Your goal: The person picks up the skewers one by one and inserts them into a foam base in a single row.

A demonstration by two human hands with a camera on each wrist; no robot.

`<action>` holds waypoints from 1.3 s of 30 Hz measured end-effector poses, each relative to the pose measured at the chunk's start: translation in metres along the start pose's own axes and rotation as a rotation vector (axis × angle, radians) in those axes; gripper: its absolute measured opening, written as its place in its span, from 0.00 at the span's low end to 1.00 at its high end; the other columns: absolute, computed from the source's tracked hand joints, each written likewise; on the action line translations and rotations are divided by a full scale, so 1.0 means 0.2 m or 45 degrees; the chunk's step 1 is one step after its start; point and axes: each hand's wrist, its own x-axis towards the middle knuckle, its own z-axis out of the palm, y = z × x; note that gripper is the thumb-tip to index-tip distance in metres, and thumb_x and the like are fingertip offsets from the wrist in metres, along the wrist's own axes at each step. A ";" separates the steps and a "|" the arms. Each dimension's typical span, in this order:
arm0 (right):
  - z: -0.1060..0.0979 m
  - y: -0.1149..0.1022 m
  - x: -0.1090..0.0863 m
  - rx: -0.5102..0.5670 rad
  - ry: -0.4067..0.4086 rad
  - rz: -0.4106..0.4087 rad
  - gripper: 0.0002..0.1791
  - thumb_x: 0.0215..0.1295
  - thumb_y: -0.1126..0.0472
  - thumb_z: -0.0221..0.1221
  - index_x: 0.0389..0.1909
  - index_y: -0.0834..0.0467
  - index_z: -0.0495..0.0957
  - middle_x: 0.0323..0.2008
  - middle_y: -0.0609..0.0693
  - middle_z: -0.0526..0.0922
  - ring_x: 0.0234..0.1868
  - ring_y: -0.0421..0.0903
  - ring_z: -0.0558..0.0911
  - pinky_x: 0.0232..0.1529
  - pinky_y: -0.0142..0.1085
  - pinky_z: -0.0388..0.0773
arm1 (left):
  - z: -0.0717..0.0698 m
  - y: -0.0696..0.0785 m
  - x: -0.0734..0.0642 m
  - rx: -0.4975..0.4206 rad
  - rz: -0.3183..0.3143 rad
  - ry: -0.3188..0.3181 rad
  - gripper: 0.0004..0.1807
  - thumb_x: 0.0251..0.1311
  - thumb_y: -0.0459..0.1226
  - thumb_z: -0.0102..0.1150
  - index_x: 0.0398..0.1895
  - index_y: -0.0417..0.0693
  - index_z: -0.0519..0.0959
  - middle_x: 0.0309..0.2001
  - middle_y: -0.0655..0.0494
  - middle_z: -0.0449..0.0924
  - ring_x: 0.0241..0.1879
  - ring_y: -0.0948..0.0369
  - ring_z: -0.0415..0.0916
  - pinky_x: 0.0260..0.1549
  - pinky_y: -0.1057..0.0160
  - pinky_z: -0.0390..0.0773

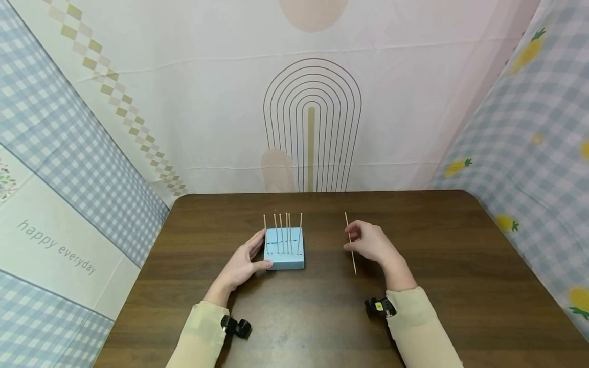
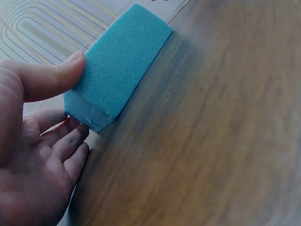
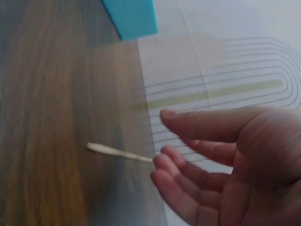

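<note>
A light-blue foam block [image 1: 285, 261] sits on the table with several thin wooden sticks [image 1: 288, 232] standing upright in it. My left hand [image 1: 241, 263] holds the block's left end, thumb on the front edge and fingers along the side. In the left wrist view the thumb tip presses the upper edge of the block [image 2: 124, 66], with the other fingers at its lower corner. To the right, my right hand [image 1: 368, 240] is at a single loose stick [image 1: 353, 260]. In the right wrist view a wide gap separates thumb and fingers; the stick [image 3: 113, 151] runs behind the fingertips, its other end hidden.
Both hands are over a dark brown wooden table [image 1: 313, 312]. A pale patterned cloth [image 1: 221, 117] hangs behind its far edge, with checked cloths [image 1: 543, 168] at both sides. Each wrist wears a small black camera [image 1: 236, 326].
</note>
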 end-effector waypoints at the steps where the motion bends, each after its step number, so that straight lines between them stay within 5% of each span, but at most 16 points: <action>1: 0.00 0.01 0.00 -0.014 -0.002 0.031 0.23 0.63 0.63 0.74 0.57 0.65 0.81 0.49 0.61 0.84 0.51 0.57 0.82 0.52 0.53 0.80 | 0.00 0.00 0.00 0.002 -0.001 -0.002 0.51 0.68 0.30 0.71 0.87 0.42 0.51 0.87 0.43 0.41 0.84 0.46 0.45 0.79 0.43 0.51; 7: 0.01 0.02 -0.02 -0.040 -0.049 0.178 0.29 0.62 0.59 0.77 0.57 0.66 0.76 0.44 0.58 0.81 0.40 0.54 0.80 0.44 0.49 0.80 | 0.00 0.00 -0.01 0.002 -0.006 -0.005 0.51 0.69 0.31 0.71 0.88 0.42 0.50 0.87 0.42 0.41 0.84 0.46 0.44 0.79 0.42 0.51; 18: 0.05 0.04 0.00 0.068 -0.026 0.244 0.30 0.59 0.71 0.76 0.60 0.69 0.75 0.43 0.61 0.81 0.31 0.51 0.84 0.32 0.40 0.84 | 0.00 0.00 -0.01 0.009 0.003 -0.006 0.51 0.68 0.31 0.71 0.88 0.42 0.51 0.87 0.43 0.41 0.84 0.45 0.45 0.79 0.42 0.52; 28: 0.04 0.03 -0.01 0.079 -0.059 0.242 0.32 0.58 0.78 0.72 0.64 0.69 0.73 0.41 0.61 0.80 0.31 0.50 0.85 0.34 0.42 0.86 | 0.00 0.01 -0.01 0.032 0.010 -0.004 0.51 0.68 0.32 0.72 0.87 0.42 0.51 0.87 0.42 0.42 0.84 0.44 0.46 0.79 0.40 0.53; 39: 0.04 0.03 -0.01 -0.020 -0.086 0.224 0.28 0.57 0.73 0.70 0.60 0.67 0.75 0.37 0.56 0.86 0.31 0.49 0.84 0.35 0.42 0.82 | 0.01 0.01 -0.01 0.035 0.009 0.000 0.51 0.68 0.32 0.72 0.87 0.41 0.52 0.87 0.42 0.43 0.84 0.45 0.46 0.79 0.41 0.53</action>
